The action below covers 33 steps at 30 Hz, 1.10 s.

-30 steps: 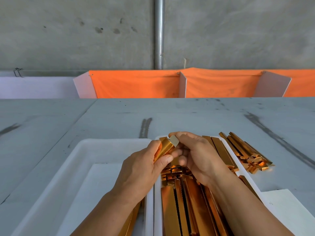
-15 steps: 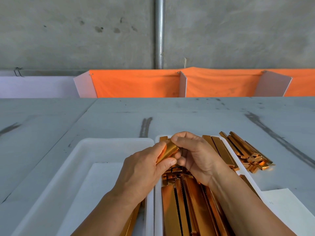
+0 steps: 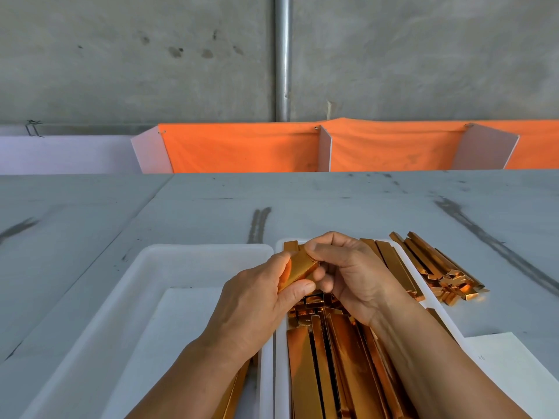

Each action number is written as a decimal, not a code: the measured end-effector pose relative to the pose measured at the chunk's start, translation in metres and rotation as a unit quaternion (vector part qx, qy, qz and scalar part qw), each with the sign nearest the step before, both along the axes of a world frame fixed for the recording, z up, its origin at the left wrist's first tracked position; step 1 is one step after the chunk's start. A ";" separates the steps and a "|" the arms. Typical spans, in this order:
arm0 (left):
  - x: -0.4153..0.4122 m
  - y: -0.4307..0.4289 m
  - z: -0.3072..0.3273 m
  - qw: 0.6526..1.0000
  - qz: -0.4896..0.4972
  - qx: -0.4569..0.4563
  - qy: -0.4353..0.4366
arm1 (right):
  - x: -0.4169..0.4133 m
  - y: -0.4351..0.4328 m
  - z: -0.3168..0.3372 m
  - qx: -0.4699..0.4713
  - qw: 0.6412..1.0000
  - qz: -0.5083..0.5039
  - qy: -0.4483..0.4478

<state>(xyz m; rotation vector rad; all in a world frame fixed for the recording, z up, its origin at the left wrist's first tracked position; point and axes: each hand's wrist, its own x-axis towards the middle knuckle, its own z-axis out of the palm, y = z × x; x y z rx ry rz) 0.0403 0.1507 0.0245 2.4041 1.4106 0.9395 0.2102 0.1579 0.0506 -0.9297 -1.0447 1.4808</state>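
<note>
The gold card piece [image 3: 298,269] sits tilted between both hands, just above the far end of the right white tray [image 3: 280,373]. The left hand [image 3: 257,309] pinches its lower edge, fingers [image 3: 298,290] curled round it. The right hand [image 3: 354,273] grips its upper end from the other side, fingers bent over it. Below them, long gold strips [image 3: 329,358] fill the right tray. The left white tray [image 3: 181,249] lies just beside it and holds a white sheet [image 3: 181,328]. A pile of folded gold pieces [image 3: 438,273] rests on the grey counter [image 3: 181,207] to the right. An orange cloth [image 3: 242,149] hangs behind.
</note>
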 end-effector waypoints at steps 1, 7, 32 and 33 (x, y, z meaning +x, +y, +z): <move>0.000 0.000 0.001 1.000 0.002 -0.002 0.000 | 0.000 0.000 0.000 -0.001 1.000 0.001 0.005; 0.001 -0.001 0.003 1.000 0.005 -0.013 -0.001 | 0.001 0.000 0.001 -0.004 1.000 -0.017 0.019; -0.003 0.002 0.001 1.000 0.001 0.005 -0.013 | -0.002 -0.003 0.002 0.039 0.997 -0.043 -0.058; -0.003 0.002 0.001 1.000 0.001 0.006 -0.013 | -0.002 -0.003 0.002 0.038 0.997 -0.043 -0.057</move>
